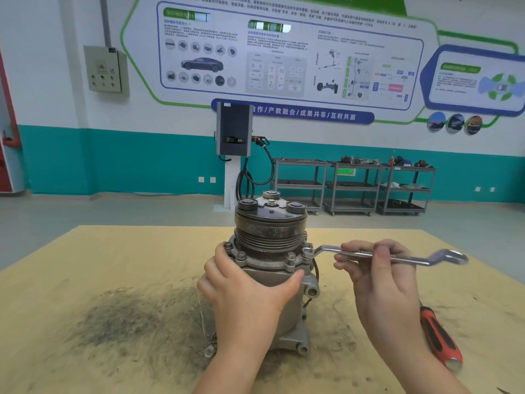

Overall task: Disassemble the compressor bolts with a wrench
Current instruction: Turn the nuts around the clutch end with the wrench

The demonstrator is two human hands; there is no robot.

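A grey metal compressor (271,231) stands upright on the wooden table (113,265), its dark pulley on top. Several bolts ring its flange, one at the front (291,255). My left hand (244,291) wraps around the compressor body just below the flange. My right hand (377,268) grips the shaft of a silver ring wrench (355,253). The wrench lies roughly level, and its ring end sits over a bolt on the flange's right side (307,252).
A red and black screwdriver (440,336) lies on the table to the right of my right forearm. Dark grime stains the tabletop at front left (127,317). Grey shelf carts (352,186) and a charging post (234,155) stand by the far wall.
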